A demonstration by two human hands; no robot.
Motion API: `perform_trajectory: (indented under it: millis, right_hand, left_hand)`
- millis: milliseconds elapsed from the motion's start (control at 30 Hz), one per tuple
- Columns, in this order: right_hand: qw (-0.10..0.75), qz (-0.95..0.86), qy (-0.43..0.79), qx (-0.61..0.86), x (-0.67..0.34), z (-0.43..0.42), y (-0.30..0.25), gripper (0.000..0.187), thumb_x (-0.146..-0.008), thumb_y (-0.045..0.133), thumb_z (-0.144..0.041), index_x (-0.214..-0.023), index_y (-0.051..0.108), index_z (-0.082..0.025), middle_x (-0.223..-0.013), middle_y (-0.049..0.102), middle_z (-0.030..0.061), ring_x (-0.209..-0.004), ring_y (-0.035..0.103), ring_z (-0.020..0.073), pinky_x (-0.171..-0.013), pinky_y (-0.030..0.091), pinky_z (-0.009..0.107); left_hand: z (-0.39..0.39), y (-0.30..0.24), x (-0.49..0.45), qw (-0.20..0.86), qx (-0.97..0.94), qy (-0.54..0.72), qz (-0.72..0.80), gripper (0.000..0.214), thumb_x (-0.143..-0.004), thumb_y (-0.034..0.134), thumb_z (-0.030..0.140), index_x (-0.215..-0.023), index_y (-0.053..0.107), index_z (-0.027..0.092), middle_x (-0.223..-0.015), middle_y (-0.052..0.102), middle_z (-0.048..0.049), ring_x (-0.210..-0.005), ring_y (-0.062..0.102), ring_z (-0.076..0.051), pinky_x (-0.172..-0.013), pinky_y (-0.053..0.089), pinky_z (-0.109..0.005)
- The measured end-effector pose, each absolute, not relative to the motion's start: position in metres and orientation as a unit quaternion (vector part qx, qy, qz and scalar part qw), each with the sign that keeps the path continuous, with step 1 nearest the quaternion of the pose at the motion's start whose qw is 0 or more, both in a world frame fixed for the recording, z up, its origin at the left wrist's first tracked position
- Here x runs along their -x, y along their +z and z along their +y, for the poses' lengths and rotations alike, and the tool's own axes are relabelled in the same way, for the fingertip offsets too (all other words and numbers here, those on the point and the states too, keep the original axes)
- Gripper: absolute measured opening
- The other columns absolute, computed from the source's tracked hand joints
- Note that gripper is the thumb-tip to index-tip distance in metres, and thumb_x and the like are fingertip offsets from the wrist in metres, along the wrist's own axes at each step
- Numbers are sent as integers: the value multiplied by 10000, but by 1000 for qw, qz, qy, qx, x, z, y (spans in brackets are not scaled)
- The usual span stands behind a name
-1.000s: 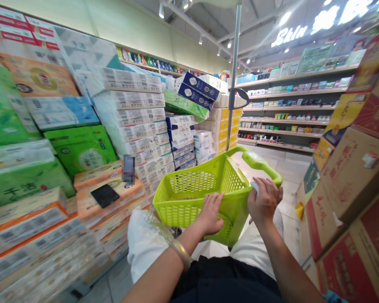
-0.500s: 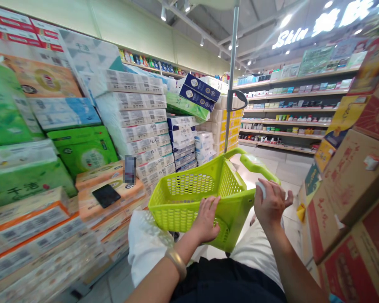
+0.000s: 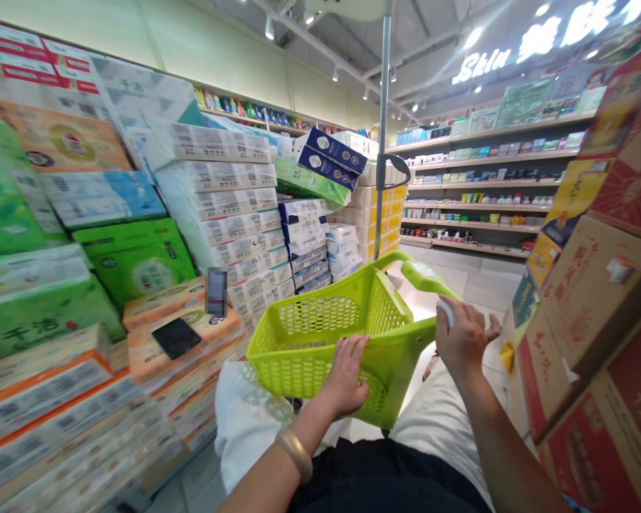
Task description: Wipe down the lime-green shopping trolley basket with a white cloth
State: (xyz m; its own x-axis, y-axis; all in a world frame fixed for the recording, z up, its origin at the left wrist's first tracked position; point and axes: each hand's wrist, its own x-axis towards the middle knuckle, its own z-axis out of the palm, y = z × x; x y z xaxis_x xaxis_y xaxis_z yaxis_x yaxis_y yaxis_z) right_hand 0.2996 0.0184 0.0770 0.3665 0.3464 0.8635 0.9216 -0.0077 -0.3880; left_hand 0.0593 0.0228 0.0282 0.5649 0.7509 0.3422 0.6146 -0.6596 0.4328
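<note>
A lime-green plastic shopping basket [image 3: 293,370] with perforated sides stands tilted between my white-trousered knees. Its inside, as far as it shows, holds nothing. My left hand [image 3: 347,374], with a gold bangle at the wrist, has its fingers hooked over the near rim. At the basket's right end, beside the green handle [image 3: 424,278], is my right hand [image 3: 464,335]. Its fingers are bent around a small white thing [image 3: 445,311], perhaps a wad of tissue, mostly hidden. A black phone [image 3: 176,338] lies flat on an orange tissue pack [image 3: 144,360] to the left.
Stacked tissue packs [image 3: 235,206] rise along the left. Cardboard cartons [image 3: 592,292] crowd the right side. A grey metal pole [image 3: 383,107] with a black loop stands behind the basket. Product shelves [image 3: 486,178] line the back, past a tiled floor [image 3: 454,263].
The view has shifted slightly, so the shelves and stacks sit a little further left. Both hands keep about the same place at the basket.
</note>
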Motion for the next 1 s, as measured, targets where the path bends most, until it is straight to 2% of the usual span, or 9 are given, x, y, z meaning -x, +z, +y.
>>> perform_trajectory:
  millis: [167, 367, 500, 667, 800, 1000]
  right_hand:
    - [509, -487, -285, 650, -303, 17, 78, 321, -920, 411, -370, -1056, 648, -202, -978, 655, 78, -976, 543, 241, -1037, 190, 455]
    - [509, -504, -261, 647, -306, 12, 79, 323, -921, 398, -366, -1048, 651, -210, -982, 654, 77, -962, 548, 233, -1034, 201, 470]
    - [556, -507, -202, 626, -328, 9, 84, 364, -896, 424, -429, -1010, 669, -186, -944, 662, 96, -926, 573, 238, -966, 341, 438]
    - [669, -468, -37, 577, -349, 4, 83, 438, -845, 506, -528, -1053, 669, -179, -1000, 666, 88, -869, 605, 213, -773, 467, 340]
    - [735, -419, 79, 527, -356, 4, 80, 449, -820, 565, -554, -1048, 657, -179, -941, 673, 61, -764, 594, 170, -652, 456, 278]
    - [737, -434, 96, 509, -340, 3, 85, 419, -810, 573, -559, -955, 661, -176, -788, 630, 25, -637, 516, 133, -542, 403, 241]
  left_hand:
    - [24, 27, -58, 132, -874, 262, 387, 877, -630, 510, 136, -1457, 222, 170, -1447, 361, -131, -1385, 278, -278, -1189, 107, -548]
    - [27, 29, -55, 133, -874, 282, 373, 832, -638, 486, 95, -1435, 264, 183, -1418, 398, -116, -1357, 324, -248, -1192, 138, -518]
    - [29, 30, -58, 142, -880, 280, 356, 834, -636, 479, 81, -1433, 261, 201, -1404, 415, -109, -1349, 337, -248, -1189, 142, -530]
    - [33, 28, -63, 140, -889, 272, 341, 860, -620, 459, 45, -1436, 243, 212, -1405, 407, -115, -1355, 335, -258, -1184, 123, -560]
    - [40, 25, -61, 134, -893, 280, 327, 874, -603, 458, 27, -1433, 245, 201, -1386, 422, -125, -1345, 352, -262, -1182, 119, -571]
    - [57, 23, -42, 113, -890, 290, 334, 812, -615, 421, 6, -1399, 320, 193, -1364, 467, -123, -1331, 387, -252, -1180, 157, -565]
